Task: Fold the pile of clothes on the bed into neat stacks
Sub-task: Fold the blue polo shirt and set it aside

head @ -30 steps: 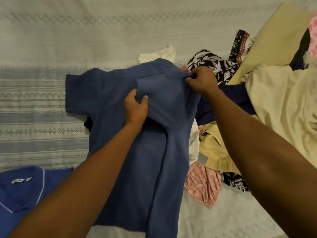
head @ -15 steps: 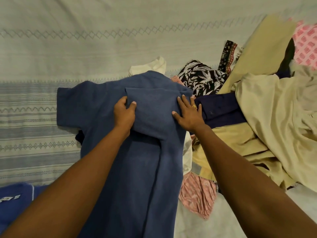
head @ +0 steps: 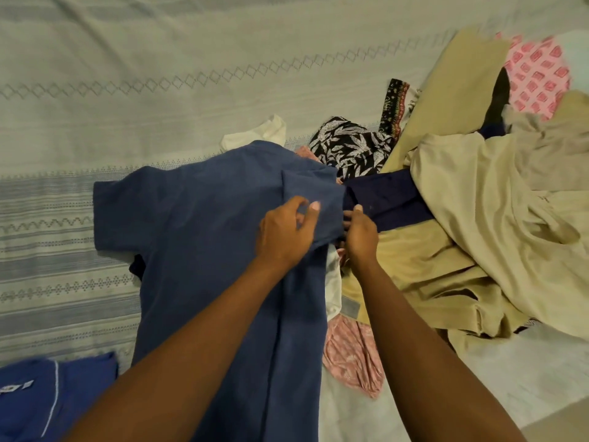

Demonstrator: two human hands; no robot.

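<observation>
the left hand (head: 283, 231) has been slid across the blue shirt (head: 197, 224) toward its right side, and its fingers are now spread loose over the folded-in sleeve (head: 314, 199) instead of pressed near the middle. the right hand (head: 360, 232) has been taken off the top of the fabric, where it lay flat half a second ago, and curled in at the shirt's right edge, right beside the left hand

Pale bedspread (head: 191, 74), diamond stitching, blue-striped band at left.
</observation>
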